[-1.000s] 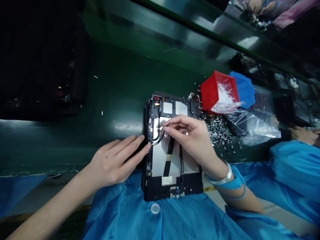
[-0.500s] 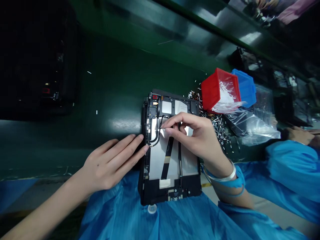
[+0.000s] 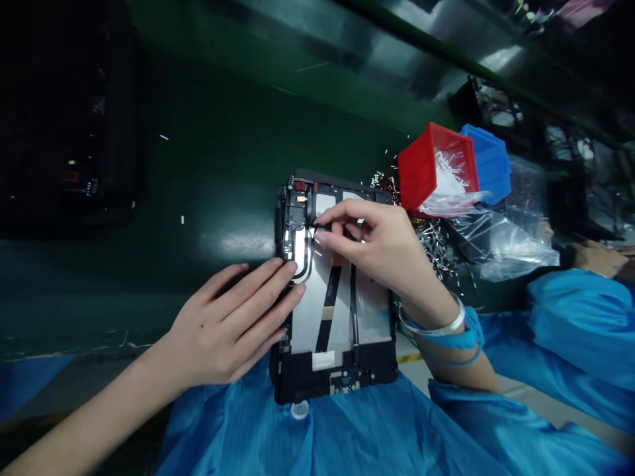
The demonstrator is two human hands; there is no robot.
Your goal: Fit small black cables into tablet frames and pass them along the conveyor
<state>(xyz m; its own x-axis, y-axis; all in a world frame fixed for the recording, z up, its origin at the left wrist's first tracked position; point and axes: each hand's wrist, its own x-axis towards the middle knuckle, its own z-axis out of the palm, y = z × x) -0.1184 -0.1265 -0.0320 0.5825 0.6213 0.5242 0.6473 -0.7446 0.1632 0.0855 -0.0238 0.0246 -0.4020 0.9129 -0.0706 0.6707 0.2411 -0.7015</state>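
Note:
An opened tablet (image 3: pixel 377 360), its metal plates and flat ribbon cables showing, rests at the table's near edge against a blue smock. Along its left side a thin black cable (image 3: pixel 311 261) curves over the plate. My left hand (image 3: pixel 223 330) lies with fingers stretched out, the tips on the tablet's left edge at the cable's lower bend. Thumb and forefinger of my right hand (image 3: pixel 381 241) pinch the black cable near its upper end. The exact grip point is partly hidden by the fingertips.
A red bin (image 3: pixel 415 170) with white strips and a blue bin (image 3: pixel 489 162) stand to the right. Loose small parts (image 3: pixel 436 248) and clear plastic bags (image 3: pixel 510 248) lie beside them. Dark devices (image 3: pixel 69 132) sit at far left. A co-worker's sleeve (image 3: pixel 585 317) is at right.
My right hand has moved up along the cable toward the tablet's top. My left fingertips reach a little farther over the left edge. The view has shifted slightly.

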